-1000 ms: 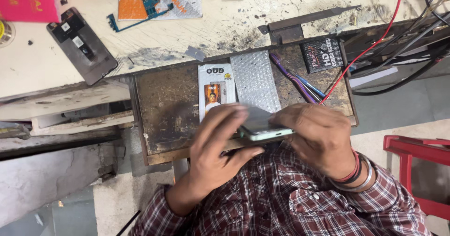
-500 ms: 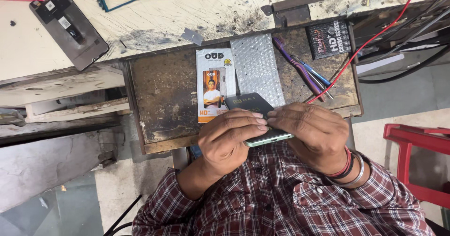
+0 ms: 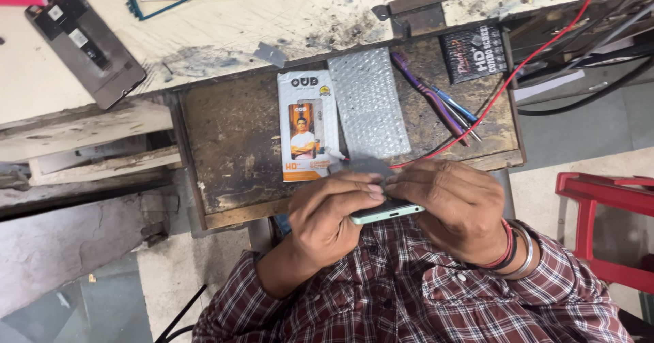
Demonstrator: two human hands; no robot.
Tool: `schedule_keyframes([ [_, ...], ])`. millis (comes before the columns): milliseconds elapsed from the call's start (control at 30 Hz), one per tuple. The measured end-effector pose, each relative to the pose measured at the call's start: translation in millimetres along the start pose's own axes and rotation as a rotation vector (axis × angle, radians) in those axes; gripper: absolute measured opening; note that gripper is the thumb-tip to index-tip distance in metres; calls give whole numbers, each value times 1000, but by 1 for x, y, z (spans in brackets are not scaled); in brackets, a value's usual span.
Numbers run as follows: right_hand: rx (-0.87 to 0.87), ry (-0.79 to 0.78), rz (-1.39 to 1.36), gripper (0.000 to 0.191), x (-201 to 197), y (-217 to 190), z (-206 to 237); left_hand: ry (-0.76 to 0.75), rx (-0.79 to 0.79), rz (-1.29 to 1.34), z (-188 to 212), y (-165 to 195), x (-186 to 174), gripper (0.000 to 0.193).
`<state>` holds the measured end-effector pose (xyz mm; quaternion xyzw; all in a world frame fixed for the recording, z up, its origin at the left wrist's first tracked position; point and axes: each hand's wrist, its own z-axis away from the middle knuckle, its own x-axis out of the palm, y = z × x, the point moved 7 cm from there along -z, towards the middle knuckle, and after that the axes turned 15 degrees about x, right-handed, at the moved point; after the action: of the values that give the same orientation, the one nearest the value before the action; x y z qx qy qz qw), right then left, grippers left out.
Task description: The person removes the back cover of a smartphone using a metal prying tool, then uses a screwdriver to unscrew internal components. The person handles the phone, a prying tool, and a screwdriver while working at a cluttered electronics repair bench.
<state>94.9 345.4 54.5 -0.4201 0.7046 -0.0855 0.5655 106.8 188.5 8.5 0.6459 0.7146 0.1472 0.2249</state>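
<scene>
Scarred wooden bench (image 3: pixel 231 145), phone in both my hands.
My left hand (image 3: pixel 327 220) and right hand (image 3: pixel 460 210) pinch the pale-green phone (image 3: pixel 388 211); bubble wrap (image 3: pixel 368 101) at twelve o'clock.

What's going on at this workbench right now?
A person in a checked shirt holds a pale green phone edge-on in both hands, left hand and right hand, fingertips meeting over its top face. Just beyond, on the dark wooden board, lie a white and orange package and a bubble-wrap sheet.
</scene>
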Motion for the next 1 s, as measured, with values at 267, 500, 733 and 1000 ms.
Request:
schedule_keyframes([
  [267,150,-135,-216,26,4,17,17,-188,-239,157,10,10,-2,30],
  [500,297,-392,-406,32,20,47,28,-223,-463,156,41,-1,5,27],
  [733,499,-7,70,20,-17,120,7,-65,-598,131,63,-16,-2,23],
  [1000,544,-25,596,17,-8,147,-6,9,-664,137,82,-28,-1,26],
])
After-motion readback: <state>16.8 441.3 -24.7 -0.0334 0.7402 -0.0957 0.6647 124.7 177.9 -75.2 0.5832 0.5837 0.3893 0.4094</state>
